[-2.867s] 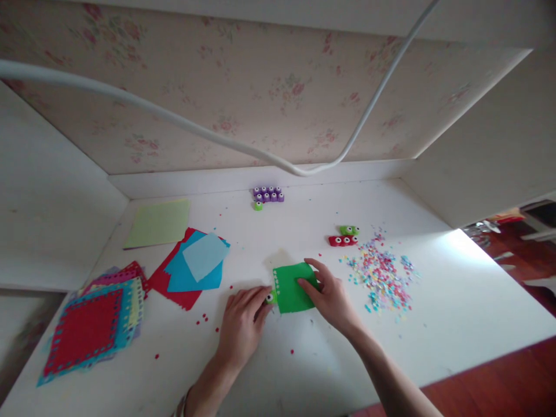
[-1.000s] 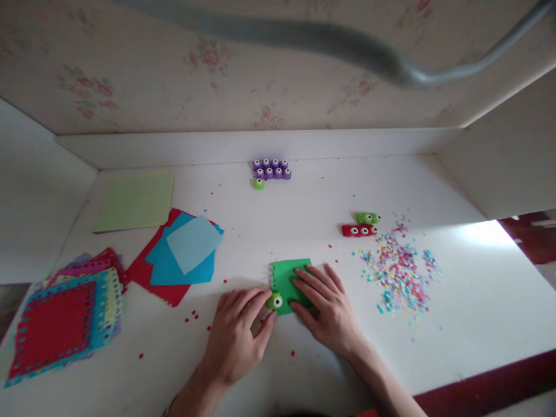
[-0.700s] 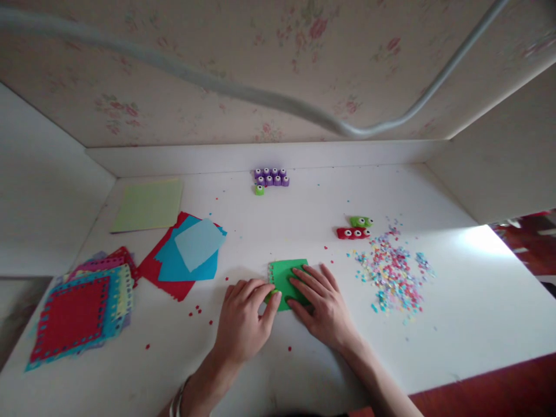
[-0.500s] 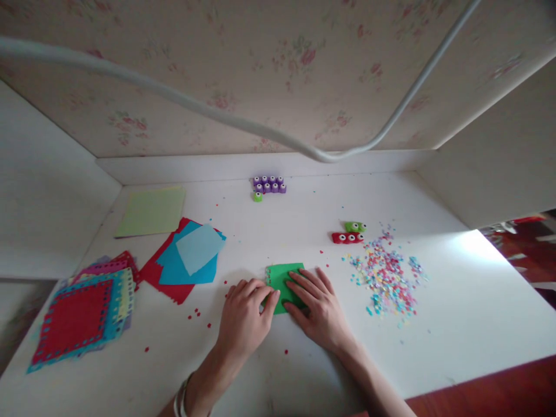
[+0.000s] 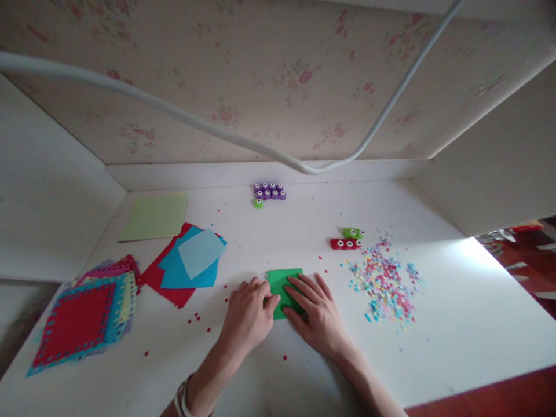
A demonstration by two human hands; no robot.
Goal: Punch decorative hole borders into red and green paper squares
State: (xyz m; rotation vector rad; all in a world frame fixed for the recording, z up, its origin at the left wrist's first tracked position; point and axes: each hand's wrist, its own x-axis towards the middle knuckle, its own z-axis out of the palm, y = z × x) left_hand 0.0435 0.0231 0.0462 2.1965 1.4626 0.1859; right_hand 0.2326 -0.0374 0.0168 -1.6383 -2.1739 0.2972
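A green paper sheet (image 5: 282,285) lies on the white table, with small punched holes at its upper left corner. My right hand (image 5: 317,313) rests flat on the sheet's right side, fingers spread. At the sheet's left edge, my left hand (image 5: 252,310) has its fingers curled together with the thumb; what they hold, if anything, is hidden behind them. Several small red paper shapes (image 5: 195,317) are scattered left of my left hand.
Purple punches (image 5: 271,192) and a green one stand at the back. Red punches (image 5: 346,244) and green ones (image 5: 353,233) sit beside colourful confetti (image 5: 388,278). Blue and red sheets (image 5: 189,271), pale sheets (image 5: 154,216) and a punched stack (image 5: 80,321) lie left.
The view has tilted slightly, so the table items appear a little lower. My left hand's fingers and thumb have shifted slightly at the green sheet's left edge. My right hand stays on the sheet.
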